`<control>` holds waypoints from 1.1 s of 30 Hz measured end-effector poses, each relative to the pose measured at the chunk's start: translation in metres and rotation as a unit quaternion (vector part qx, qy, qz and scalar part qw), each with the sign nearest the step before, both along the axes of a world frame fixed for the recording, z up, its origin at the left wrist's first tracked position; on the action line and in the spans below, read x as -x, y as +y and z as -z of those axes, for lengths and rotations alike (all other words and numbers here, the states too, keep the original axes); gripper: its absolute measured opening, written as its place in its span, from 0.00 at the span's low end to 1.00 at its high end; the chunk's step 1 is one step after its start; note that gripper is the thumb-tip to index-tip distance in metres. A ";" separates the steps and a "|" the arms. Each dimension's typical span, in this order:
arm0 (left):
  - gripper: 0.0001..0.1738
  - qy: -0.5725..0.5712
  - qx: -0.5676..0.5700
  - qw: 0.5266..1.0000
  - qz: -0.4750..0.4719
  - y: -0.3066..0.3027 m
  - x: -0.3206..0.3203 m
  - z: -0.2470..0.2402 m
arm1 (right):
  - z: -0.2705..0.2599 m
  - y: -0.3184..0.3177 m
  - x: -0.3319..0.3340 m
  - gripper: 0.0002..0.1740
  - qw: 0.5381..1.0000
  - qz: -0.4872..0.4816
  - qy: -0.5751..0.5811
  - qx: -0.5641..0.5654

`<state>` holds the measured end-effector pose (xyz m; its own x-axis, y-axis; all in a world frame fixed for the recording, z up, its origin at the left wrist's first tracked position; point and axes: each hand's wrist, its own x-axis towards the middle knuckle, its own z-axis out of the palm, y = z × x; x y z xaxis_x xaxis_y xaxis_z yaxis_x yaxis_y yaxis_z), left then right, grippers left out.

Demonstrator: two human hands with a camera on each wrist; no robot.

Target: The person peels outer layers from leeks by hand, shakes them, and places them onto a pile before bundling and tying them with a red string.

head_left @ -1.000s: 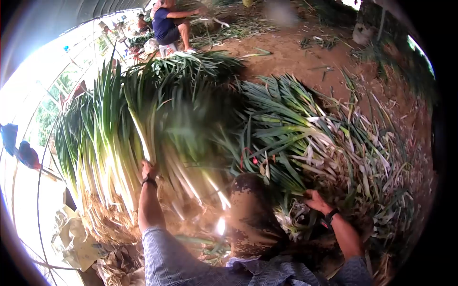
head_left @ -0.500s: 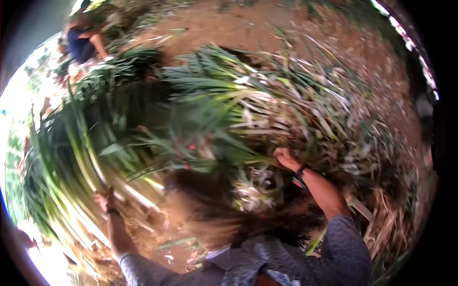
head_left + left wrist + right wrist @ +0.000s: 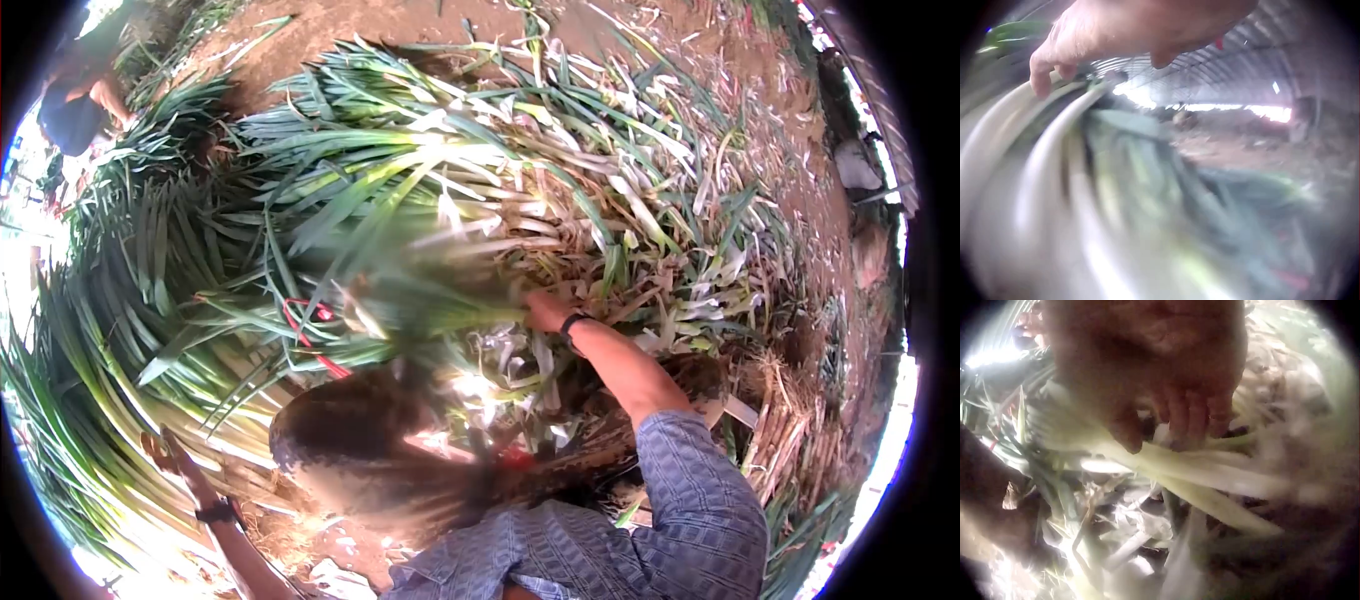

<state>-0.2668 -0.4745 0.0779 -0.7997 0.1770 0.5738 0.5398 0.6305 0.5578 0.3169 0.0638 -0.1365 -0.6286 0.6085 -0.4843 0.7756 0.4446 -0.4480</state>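
Note:
In the head view my right hand (image 3: 548, 310) grips a leek (image 3: 465, 318) by its pale end, the leaves reaching left in a blur. The right wrist view shows the thumb and curled fingers (image 3: 1197, 422) at the pale stalk (image 3: 1172, 467), which lies over pale scraps. My left hand (image 3: 175, 460) is at the lower left with its fingers loosely extended, over a row of long leeks (image 3: 95, 385). Up close in the left wrist view, the fingertips (image 3: 1040, 81) are right at white stalks (image 3: 1054, 140), with the thumb apart from them.
A heap of leeks with pale ends (image 3: 430, 150) lies ahead, and cut scraps (image 3: 700, 270) spread to the right. A red tie (image 3: 322, 313) shows among the leaves. My knee (image 3: 330, 430) stands between my hands. Another person (image 3: 75, 105) sits at the far upper left.
The view has swung right and downward. The right hand has moved left and up in view with the leek; the left hand has left the upright leek stalks it was at, its fingers now spread looser.

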 end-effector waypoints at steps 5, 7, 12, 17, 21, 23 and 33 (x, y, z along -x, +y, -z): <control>0.19 -0.317 -0.208 0.882 0.280 0.197 -0.162 -0.129 | 0.023 -0.016 0.016 0.19 0.991 -0.050 -0.123 0.015; 0.14 -0.352 -0.255 0.820 0.371 0.260 -0.214 -0.141 | 0.012 -0.024 0.015 0.19 0.979 -0.113 -0.158 0.062; 0.11 -0.531 -0.204 0.680 0.463 0.359 -0.279 -0.125 | -0.044 -0.045 -0.001 0.19 0.973 -0.164 -0.029 0.162; 0.08 -0.618 -0.044 0.619 0.483 0.364 -0.298 -0.084 | -0.116 0.030 0.006 0.14 0.998 -0.005 0.053 0.026; 0.09 -0.625 0.050 0.550 0.552 0.371 -0.322 -0.075 | -0.195 0.070 -0.019 0.17 0.959 -0.074 0.145 -0.230; 0.12 -0.607 0.030 0.521 0.599 0.372 -0.330 -0.070 | -0.231 0.080 -0.030 0.21 0.938 -0.025 0.182 -0.293; 0.37 -0.561 -0.145 0.573 0.580 0.444 -0.411 -0.116 | -0.313 0.007 0.030 0.29 0.814 0.022 0.501 -0.292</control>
<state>0.1438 -0.0302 0.1940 -0.1361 0.9896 -0.0462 -0.2980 0.0036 0.9546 0.2869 0.0707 0.1762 -0.5019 0.5831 0.6388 0.1720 0.7911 -0.5871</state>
